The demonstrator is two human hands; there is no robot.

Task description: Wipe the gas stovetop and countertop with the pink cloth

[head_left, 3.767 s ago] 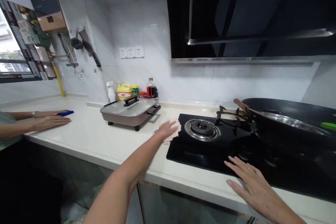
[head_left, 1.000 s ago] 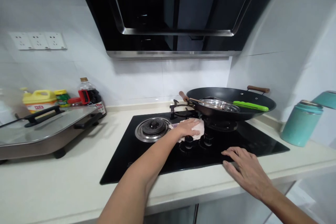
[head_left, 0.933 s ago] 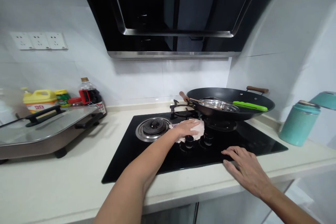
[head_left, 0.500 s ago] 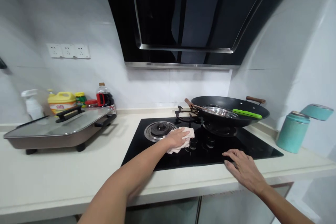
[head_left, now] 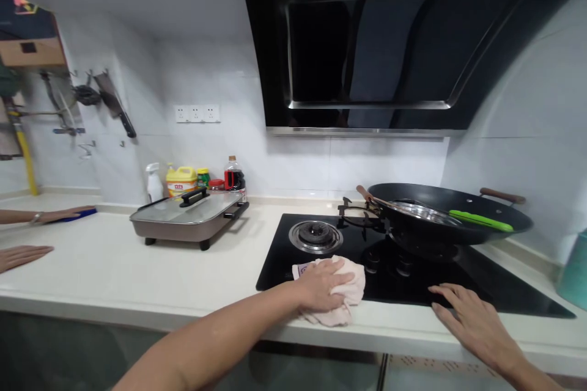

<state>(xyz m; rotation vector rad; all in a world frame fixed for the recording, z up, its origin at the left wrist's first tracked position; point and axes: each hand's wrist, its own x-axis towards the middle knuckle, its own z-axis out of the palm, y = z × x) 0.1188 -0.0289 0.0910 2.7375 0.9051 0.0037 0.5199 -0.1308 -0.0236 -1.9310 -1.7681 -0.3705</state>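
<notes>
Cloth: under your left hand, bunched across the front edge of the stove, partly on the black glass, partly on the bench.
Left hand: open, palm down, fingers spread over the folds; this flat hold probably shares your pressure across the cloth instead of pinching one corner.
Right hand: open, fingers loosely bent, gripping nothing; it lies at the stove's front edge, perhaps to steady you.
Wok: on the stove's right side, seemingly propped by the burner beneath; the green handle lies inside it.
Pan: left of the stove, on short feet that likely keep its base off the bench.
Cloth's look: pale pink, crumpled, with a purple mark near its left corner, too small to read.
</notes>
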